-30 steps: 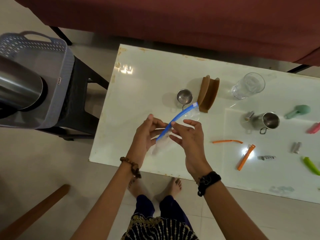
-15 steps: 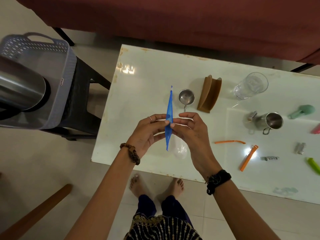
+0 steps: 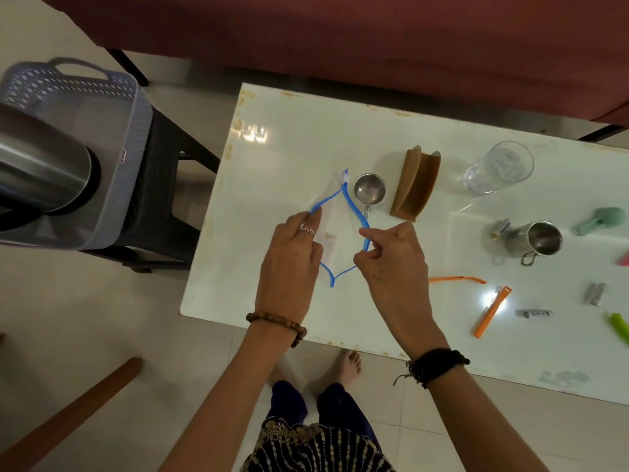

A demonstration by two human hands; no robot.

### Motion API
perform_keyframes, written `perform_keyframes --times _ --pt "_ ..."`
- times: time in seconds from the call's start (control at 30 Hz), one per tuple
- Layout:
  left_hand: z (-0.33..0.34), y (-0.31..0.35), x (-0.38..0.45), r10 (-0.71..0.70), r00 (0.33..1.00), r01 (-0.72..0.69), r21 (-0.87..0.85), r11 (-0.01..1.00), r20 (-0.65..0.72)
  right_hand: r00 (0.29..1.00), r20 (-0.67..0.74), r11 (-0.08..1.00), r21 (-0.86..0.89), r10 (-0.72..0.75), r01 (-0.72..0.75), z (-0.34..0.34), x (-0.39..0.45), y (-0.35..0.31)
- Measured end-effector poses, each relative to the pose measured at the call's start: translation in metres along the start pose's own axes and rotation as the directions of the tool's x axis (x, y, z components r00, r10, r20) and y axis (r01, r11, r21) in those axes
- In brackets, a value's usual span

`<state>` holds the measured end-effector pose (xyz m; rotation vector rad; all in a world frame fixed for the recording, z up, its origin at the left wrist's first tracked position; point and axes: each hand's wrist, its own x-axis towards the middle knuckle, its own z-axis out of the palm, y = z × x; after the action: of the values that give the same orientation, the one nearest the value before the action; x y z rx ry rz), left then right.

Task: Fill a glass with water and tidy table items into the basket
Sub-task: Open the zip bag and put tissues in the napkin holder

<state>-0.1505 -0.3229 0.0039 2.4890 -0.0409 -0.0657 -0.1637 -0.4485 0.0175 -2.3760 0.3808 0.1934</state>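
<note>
Left hand [image 3: 289, 260] and right hand [image 3: 391, 257] each pinch one side of the bag [image 3: 340, 229] beside the little steel cup [image 3: 370, 189]. Pull gently, keeping its mouth wide.

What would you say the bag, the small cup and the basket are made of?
Bag: thin clear plastic film with a blue zip strip; the table shows through it. Small cup: likely polished steel, grey and mirror-like. Basket: matte grey moulded plastic, judging by its perforated lattice wall.
</note>
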Motion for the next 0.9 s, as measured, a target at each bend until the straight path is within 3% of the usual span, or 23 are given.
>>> perform_keyframes --times 0.17,0.33,0.47,0.57,0.67,0.77,0.9 --pt "0.019 -0.003 -0.007 0.011 0.997 -0.008 -0.039 0.999 0.075 0.992 0.126 0.958 -0.286 0.029 0.009 0.002 0.007 -0.002" --pt "0.030 0.001 -0.008 0.008 0.996 0.000 -0.091 0.996 0.089 0.979 0.178 0.993 -0.081 0.099 -0.085 0.013 0.025 -0.018" --pt "0.031 0.005 -0.008 0.002 0.996 0.007 -0.105 0.994 0.086 0.867 0.474 0.988 -0.055 0.156 -0.148 0.025 0.043 -0.017" --pt "0.029 0.007 -0.010 -0.041 0.995 0.049 -0.090 0.995 0.096 0.804 0.566 0.978 -0.020 0.183 -0.208 0.034 0.053 -0.013" --pt "0.027 0.007 -0.014 -0.076 0.988 0.091 -0.109 0.990 0.136 0.815 0.549 0.979 -0.040 0.188 -0.199 0.042 0.059 -0.008" --pt "0.026 0.006 -0.016 -0.081 0.982 0.102 -0.121 0.987 0.172 0.861 0.491 0.989 -0.123 0.136 -0.086 0.044 0.057 -0.008" --pt "0.025 0.011 -0.016 -0.126 0.968 0.144 -0.070 0.987 0.218 0.944 0.328 0.985 -0.173 0.038 0.020 0.027 0.036 -0.012"
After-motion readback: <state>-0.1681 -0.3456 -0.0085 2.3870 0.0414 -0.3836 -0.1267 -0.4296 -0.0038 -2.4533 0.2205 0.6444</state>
